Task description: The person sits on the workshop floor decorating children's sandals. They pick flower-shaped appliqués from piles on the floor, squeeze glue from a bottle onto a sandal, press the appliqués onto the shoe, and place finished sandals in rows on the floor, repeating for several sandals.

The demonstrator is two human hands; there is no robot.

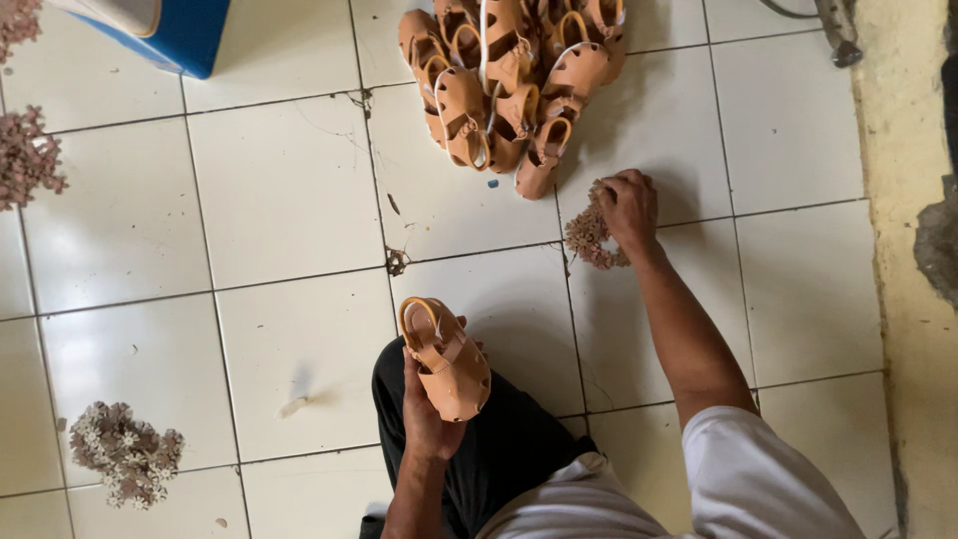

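Note:
My left hand (424, 404) holds a small tan leather child's sandal (446, 356) over my knee, sole side toward my palm. My right hand (628, 207) reaches out to the floor, and its fingers close into a small heap of brownish flower-shaped trims (587, 238). Just beyond that heap lies a pile of several matching tan sandals (509, 80) on the white tiled floor.
More heaps of flower trims lie at the lower left (126, 452) and at the left edge (25, 155). A blue box (165, 30) stands at the top left. A bare concrete strip (913, 299) runs along the right side of the tiles.

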